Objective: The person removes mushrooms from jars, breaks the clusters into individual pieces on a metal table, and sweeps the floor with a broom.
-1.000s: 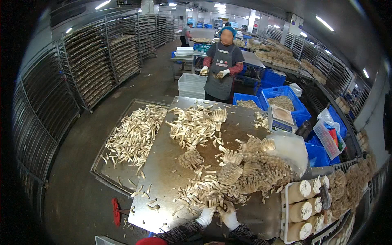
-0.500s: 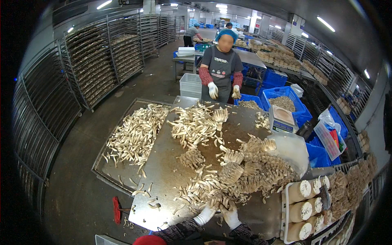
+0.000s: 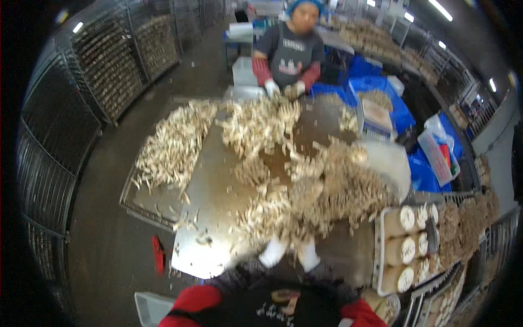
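1. Here, the person's left hand [image 3: 273,253], in a white glove, is resting at the near edge of a pile of mushrooms [image 3: 262,213].
2. The right hand [image 3: 308,255], also gloved, is resting just beside it; blur is hiding the fingertips, so whether either hand is open or gripping cannot be told.
3. Those mushrooms are lying on a metal table [image 3: 210,201], directly ahead of the hands, and brown clumps [image 3: 348,188] are lying against them on the right.
4. Farther right, a white crate [image 3: 378,248] is holding pale bottles [image 3: 407,218].
5. On the left, a low tray [image 3: 152,199] is carrying loose stems [image 3: 177,141].
6. Across the table, a co-worker [image 3: 291,54] in a blue cap is holding both gloved hands near a farther heap [image 3: 257,124].
7. Beyond the clumps, a scale [image 3: 375,115] is standing near blue bins [image 3: 402,110].
8. Tall racks [image 3: 103,60] are lining the far left.
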Available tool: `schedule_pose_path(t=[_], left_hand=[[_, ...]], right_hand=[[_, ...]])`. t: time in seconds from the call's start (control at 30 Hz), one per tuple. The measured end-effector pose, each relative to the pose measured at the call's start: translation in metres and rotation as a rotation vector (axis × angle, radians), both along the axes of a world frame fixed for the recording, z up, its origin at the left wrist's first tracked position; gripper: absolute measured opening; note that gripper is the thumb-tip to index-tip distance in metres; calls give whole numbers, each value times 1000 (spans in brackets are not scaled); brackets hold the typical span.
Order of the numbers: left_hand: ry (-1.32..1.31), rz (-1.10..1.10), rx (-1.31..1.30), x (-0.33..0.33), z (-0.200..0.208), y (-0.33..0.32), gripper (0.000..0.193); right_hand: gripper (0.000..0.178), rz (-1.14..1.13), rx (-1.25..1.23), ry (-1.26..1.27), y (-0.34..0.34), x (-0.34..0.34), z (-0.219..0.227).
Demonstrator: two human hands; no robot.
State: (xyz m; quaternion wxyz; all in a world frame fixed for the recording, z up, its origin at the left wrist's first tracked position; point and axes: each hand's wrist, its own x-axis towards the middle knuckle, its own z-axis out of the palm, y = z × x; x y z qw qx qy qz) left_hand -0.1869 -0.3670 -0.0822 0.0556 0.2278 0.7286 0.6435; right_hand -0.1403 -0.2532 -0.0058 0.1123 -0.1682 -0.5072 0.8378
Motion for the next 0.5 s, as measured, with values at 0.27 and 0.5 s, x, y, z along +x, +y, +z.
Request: schedule_pose_path(t=[0.27, 0.5], left_hand=[[-690, -95, 150, -28, 88, -1, 49], [-326, -321, -145, -26, 19, -10, 41]], right_hand=[[20, 123, 594, 27, 41, -4, -7], [35, 83, 343, -86, 58, -2, -38]])
